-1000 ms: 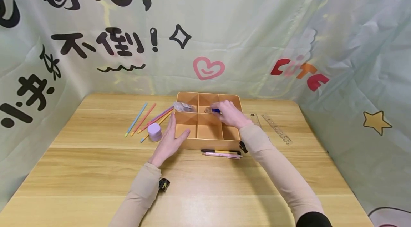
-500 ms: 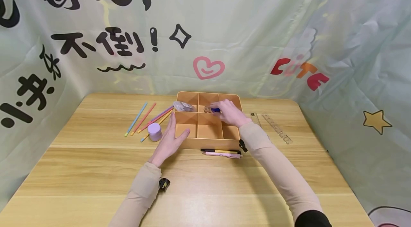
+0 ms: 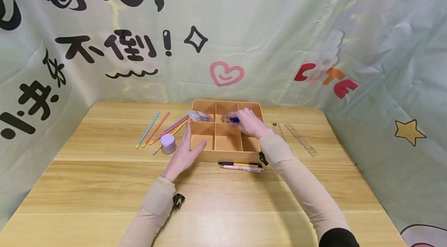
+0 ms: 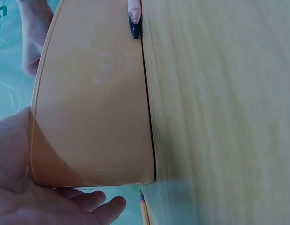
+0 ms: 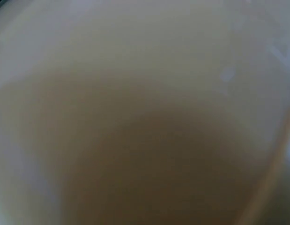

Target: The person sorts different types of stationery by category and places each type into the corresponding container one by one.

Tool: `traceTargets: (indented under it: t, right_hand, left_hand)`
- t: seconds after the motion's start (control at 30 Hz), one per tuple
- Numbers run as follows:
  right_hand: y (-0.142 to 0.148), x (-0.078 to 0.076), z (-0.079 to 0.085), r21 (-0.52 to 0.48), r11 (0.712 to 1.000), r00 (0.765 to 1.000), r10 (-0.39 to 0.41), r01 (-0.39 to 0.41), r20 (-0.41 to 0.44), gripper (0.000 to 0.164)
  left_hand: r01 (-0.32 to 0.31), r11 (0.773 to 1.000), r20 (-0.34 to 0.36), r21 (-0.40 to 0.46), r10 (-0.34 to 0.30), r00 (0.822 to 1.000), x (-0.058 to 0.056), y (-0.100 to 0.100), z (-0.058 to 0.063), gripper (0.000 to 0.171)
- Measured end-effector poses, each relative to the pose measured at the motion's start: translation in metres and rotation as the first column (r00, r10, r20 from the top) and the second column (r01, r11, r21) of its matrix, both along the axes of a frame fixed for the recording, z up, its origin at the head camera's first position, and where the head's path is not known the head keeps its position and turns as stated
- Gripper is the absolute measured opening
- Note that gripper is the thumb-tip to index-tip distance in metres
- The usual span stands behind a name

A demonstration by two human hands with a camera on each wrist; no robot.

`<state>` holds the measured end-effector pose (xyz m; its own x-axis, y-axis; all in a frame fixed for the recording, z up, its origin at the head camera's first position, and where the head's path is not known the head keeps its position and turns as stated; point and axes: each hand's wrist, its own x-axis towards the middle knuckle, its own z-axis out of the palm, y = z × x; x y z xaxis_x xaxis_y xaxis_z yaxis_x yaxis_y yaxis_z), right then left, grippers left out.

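A tan divided organizer box (image 3: 230,156) stands near the back of the table, in the head view. My left hand (image 3: 181,157) rests at its front left corner, fingers fairly straight along the left wall and thumb stretched toward the front rim. In the left wrist view those fingers (image 4: 107,210) touch the outside of the box. My right hand (image 3: 249,120) reaches into the back middle compartment and pinches a small clear-and-blue item (image 3: 230,119), its kind unclear. The right fingertips are partly hidden. A clear plastic-wrapped item (image 3: 200,116) sits in the back left compartment.
Several colored pencil-like sticks (image 3: 155,129) and a purple round container (image 3: 168,144) lie left of the box. Pens (image 3: 241,168) lie along its front. Two clear rulers (image 3: 301,140) are at its right. A printed cloth (image 3: 272,45) hangs behind the table.
The clear-and-blue item shifts very slightly in the right hand within the same compartment. The left hand and the box stay in place.
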<state>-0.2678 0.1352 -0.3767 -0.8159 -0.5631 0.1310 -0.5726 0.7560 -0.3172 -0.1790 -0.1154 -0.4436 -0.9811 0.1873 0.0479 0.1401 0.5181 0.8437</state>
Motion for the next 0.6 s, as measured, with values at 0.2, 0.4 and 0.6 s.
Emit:
traceTargets:
  t: [0.2,0.4,0.6]
  right_hand:
    - [-0.0017,0.0000,0.0008,0.009,1.000,1.000,-0.025,0.025,0.009,0.038]
    - [-0.0037,-0.0006,0.0003,0.012,1.000,1.000,-0.022,0.022,0.003,0.039]
    - [-0.0040,0.0017,0.0005,0.014,1.000,1.000,-0.010,0.010,0.012,0.042]
  left_hand:
    - [0.003,1.000,0.006,-0.003,-0.003,1.000,0.0003,-0.0008,0.0005,0.095]
    - [0.002,1.000,0.006,0.000,-0.002,1.000,0.0006,-0.0011,0.0009,0.095]
    - [0.002,1.000,0.008,-0.008,-0.002,1.000,0.0010,-0.0011,0.0006,0.096]
